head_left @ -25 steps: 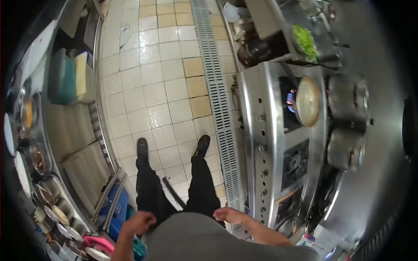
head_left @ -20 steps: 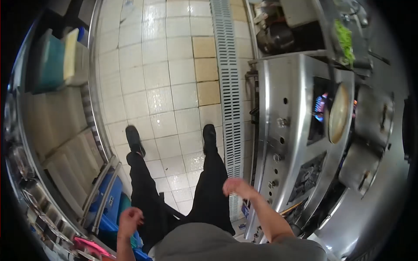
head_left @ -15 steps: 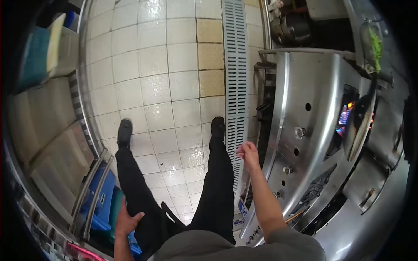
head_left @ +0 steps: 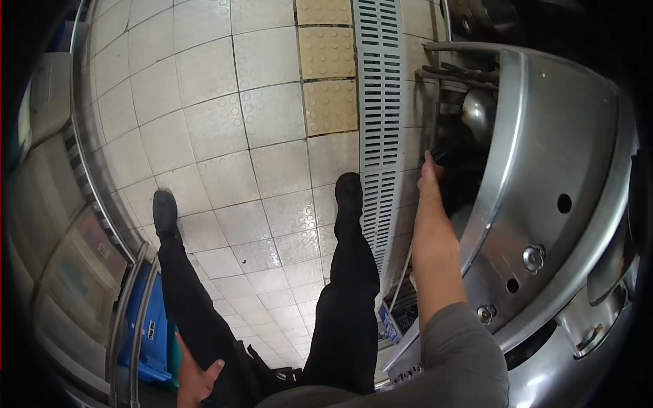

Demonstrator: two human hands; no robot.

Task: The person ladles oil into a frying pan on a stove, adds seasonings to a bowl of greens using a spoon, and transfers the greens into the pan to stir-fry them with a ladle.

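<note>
Pale square floor tiles fill the middle of the frame, with studded yellow tiles at upper centre and a slotted drain grate running down beside them. A stainless-steel stove with control knobs curves down the right side; translucent plastic bins and a blue crate line the left. Dark lens edges cut off both sides. The space under the stove is deep in shadow: a round metal vessel shows at upper right, its lower part lost. The right arm stretches up the frame, its hand just below that vessel; whether the fingers grip anything, I cannot tell. The left hand hangs by the thigh at lower left, thumb spread wide, nothing visibly held.
</note>
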